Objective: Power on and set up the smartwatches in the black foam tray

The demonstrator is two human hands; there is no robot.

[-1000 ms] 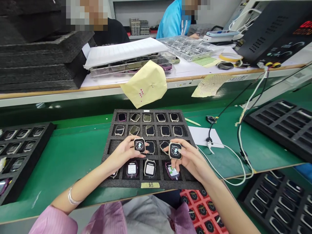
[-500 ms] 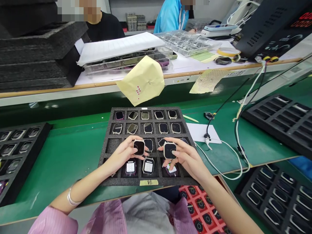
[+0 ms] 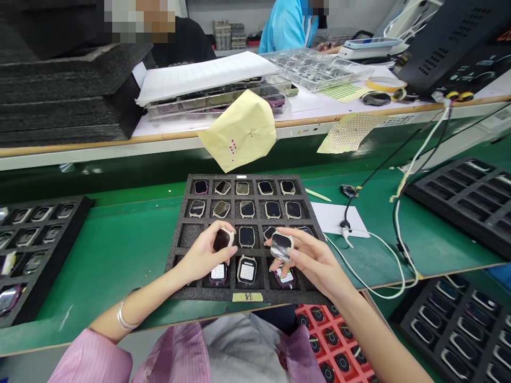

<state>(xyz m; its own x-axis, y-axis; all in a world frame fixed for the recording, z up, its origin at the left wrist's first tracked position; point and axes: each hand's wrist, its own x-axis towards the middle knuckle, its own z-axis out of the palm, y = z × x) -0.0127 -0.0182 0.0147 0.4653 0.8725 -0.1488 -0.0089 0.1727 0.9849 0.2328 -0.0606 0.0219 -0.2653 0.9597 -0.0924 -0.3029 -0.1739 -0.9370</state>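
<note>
A: Hands?
B: Left hand [image 3: 202, 255] is closed around a beige watch case [image 3: 222, 239], thumb and fingertips on its edges, screen dark. Right hand [image 3: 313, 259] pinches a second watch case [image 3: 281, 245], also beige-rimmed, with a dark, glossy face tilted up.

A: Where are they?
B: Both are at lower centre of the frame, held just above the black foam tray [image 3: 259, 221]. They're over its third row, near each other but apart.

A: Tray contents?
B: The two back rows each hold five strapless watch cases with dark screens. In the front row a purple watch [image 3: 217, 272] and a beige watch [image 3: 246, 269] show lit screens. Another lit purple one [image 3: 285, 276] is partly hidden under the right fingers. The yellow tag on the tray's near edge is unreadable.

A: Wrist?
B: There's a silver bangle [image 3: 123, 317] on the left wrist, and the sleeves are pink.

A: Surroundings?
B: The tray sits on a green surface [image 3: 120, 250]. A second foam tray of watches [image 3: 32, 239] is at far left and a black slotted tray [image 3: 467, 194] at right. A red tray [image 3: 331, 340] is at the bottom edge. A white cable [image 3: 383, 255] loops right of centre, next to a white card [image 3: 333, 217]. Yellow paper [image 3: 239, 130] hangs off the raised bench behind.

A: Other people?
B: Two at the top of the frame, behind that bench: one in black [image 3: 183, 42], one in blue [image 3: 285, 26]. Clear plastic trays [image 3: 315, 66] lie in front of them.
</note>
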